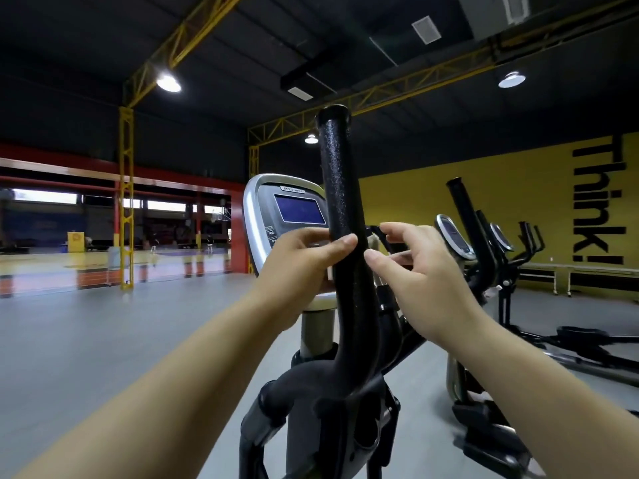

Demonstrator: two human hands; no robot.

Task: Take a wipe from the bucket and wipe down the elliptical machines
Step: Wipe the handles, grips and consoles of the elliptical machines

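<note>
Here left hand (pixel 301 261) grips the handlebar (pixel 340 202), right hand (pixel 418 274) just beside it.

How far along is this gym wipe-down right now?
Nothing shows as finished, and the bucket is out of view. In hand: the left hand grips the nearest machine's black handlebar, with a white scrap, perhaps the wipe, under it; the right hand is close beside. To do: the console and two further ellipticals.
</note>
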